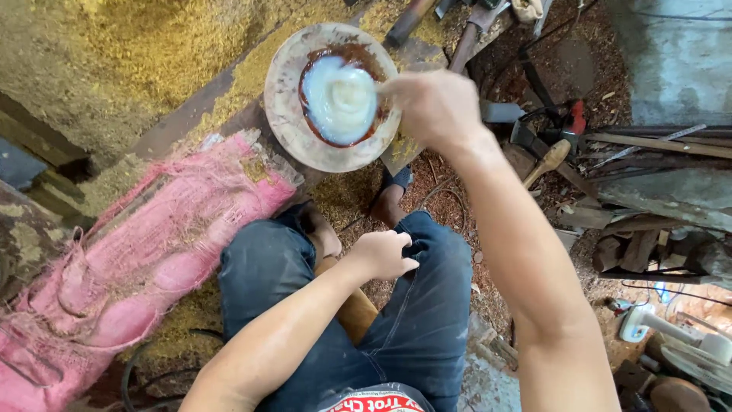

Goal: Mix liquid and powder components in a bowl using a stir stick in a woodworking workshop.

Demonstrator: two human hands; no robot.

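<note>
The right hand [435,107] pinches a soft white cloth wad [339,99] inside the heavy, rigid wooden bowl [286,107]; the left hand [381,254] rests curled on the knee.

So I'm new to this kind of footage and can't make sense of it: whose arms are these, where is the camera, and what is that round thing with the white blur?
There is only one picture, taken by a camera worn on a person's head, looking down at their own lap and arms. The person sits in blue jeans amid sawdust. Their right hand reaches forward to a round wooden disc with a dark reddish centre; the white patch there is blurred, so I cannot tell what it is or exactly what the fingers hold. The left hand rests on the lap, closed around the top of a wooden handle. A pink woven sack lies to the left, and tools and wood scraps to the right.
</note>
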